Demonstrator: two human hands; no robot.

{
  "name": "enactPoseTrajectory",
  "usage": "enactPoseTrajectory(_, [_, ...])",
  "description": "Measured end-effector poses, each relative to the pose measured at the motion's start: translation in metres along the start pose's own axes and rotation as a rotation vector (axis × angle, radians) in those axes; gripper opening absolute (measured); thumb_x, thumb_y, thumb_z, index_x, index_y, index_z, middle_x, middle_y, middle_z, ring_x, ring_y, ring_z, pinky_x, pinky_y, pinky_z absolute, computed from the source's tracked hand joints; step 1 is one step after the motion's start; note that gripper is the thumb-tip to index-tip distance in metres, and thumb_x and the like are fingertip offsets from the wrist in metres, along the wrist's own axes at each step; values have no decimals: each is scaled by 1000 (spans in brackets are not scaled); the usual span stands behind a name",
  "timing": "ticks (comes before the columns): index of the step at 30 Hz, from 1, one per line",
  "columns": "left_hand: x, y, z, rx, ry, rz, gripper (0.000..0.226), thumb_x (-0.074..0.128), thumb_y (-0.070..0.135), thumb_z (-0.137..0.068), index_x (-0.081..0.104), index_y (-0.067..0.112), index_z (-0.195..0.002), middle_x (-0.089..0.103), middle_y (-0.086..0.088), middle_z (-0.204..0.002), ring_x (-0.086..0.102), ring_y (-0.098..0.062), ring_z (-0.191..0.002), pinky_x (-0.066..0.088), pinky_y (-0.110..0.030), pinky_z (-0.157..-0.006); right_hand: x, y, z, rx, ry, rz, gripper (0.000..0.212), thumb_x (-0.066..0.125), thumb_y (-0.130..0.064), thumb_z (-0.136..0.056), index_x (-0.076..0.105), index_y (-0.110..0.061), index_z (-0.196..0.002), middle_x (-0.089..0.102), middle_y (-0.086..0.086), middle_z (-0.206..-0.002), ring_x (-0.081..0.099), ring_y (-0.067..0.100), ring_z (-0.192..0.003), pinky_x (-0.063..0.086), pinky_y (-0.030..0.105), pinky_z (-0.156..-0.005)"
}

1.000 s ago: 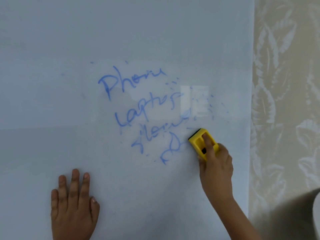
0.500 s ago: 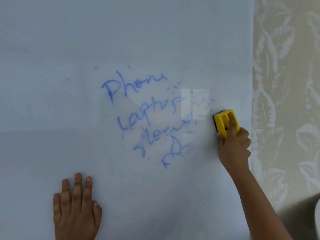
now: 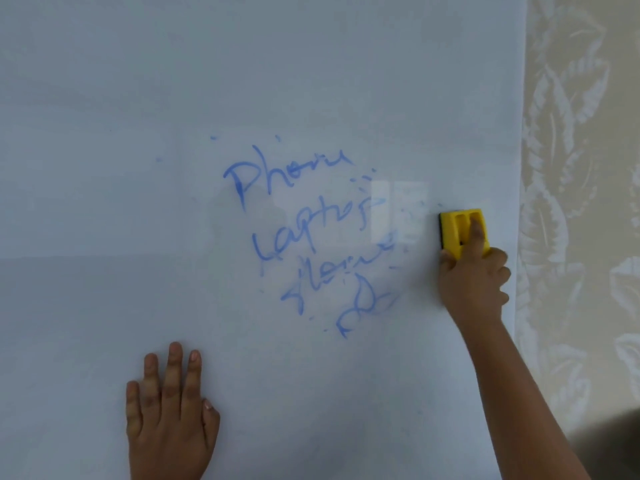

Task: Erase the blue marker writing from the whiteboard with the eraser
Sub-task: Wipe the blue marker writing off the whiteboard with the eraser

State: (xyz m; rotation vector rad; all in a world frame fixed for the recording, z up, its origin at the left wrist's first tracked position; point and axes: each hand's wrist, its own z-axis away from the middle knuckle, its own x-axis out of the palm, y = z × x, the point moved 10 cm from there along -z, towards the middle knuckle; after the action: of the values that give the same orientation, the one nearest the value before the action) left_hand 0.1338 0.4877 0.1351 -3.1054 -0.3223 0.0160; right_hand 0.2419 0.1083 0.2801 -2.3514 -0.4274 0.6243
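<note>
Blue marker writing [image 3: 304,233] in several slanting lines fills the middle of the whiteboard [image 3: 138,98]. Faint blue specks and smears lie along its right side. My right hand [image 3: 472,282] grips a yellow eraser [image 3: 457,230] with a dark pad and presses it on the board to the right of the writing, near the board's right edge; one finger lies along the eraser's back. My left hand [image 3: 169,410] rests flat on the board at the lower left, fingers together, holding nothing.
The whiteboard's right edge [image 3: 521,202] runs top to bottom. Beyond it hangs cream wallpaper with a pale leaf pattern [image 3: 581,168]. A bright window reflection [image 3: 398,213] shows on the board beside the eraser.
My right hand has carried the eraser up and to the right, from the bottom word's right end to beside the second line. The bottom word's right part looks fainter. My left hand stays put.
</note>
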Motion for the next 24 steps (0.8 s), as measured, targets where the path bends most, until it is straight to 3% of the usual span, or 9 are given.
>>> enactPoseTrajectory(3, [1, 0, 1, 1, -5, -2, 60, 28, 24, -89, 27, 11, -147, 20, -9, -156, 21, -33, -141, 19, -49, -112, -3, -20, -17, 49, 13, -50, 64, 49, -26, -94, 12, -27, -146, 32, 26, -132, 35, 43, -115, 35, 62, -88])
enactPoseTrajectory(8, [2, -2, 2, -2, -7, -7, 60, 27, 25, -89, 26, 11, -148, 19, -8, -156, 20, -32, -142, 18, -49, -112, 5, -73, 35, -250, 78, 113, 66, 56, -25, -88, 22, -23, -144, 41, 25, -122, 44, 39, -99, 44, 51, -70])
enactPoseTrajectory(15, [4, -3, 4, -3, -38, -5, 59, 26, 25, -91, 24, 12, -148, 17, -8, -157, 19, -33, -142, 16, -50, -113, 1, -47, 15, -27, 35, -16, 67, 53, -23, -91, 14, -28, -146, 35, 26, -128, 39, 41, -109, 40, 58, -81])
enactPoseTrajectory(21, [0, -2, -1, -7, -71, 55, 61, 30, 25, -89, 22, 16, -149, 12, -4, -159, 15, -30, -144, 14, -50, -114, 12, -109, 70, -298, 70, 115, 69, 58, -25, -86, 22, -28, -144, 42, 21, -122, 44, 36, -99, 43, 48, -72])
enactPoseTrajectory(24, [-13, 13, -13, 46, -89, 164, 59, 34, 21, -85, 33, 21, -144, 15, -2, -158, 17, -26, -144, 14, -50, -113, 14, -81, 68, -242, 13, 83, 70, 60, -26, -85, 24, -28, -144, 41, 23, -123, 44, 39, -101, 44, 53, -73])
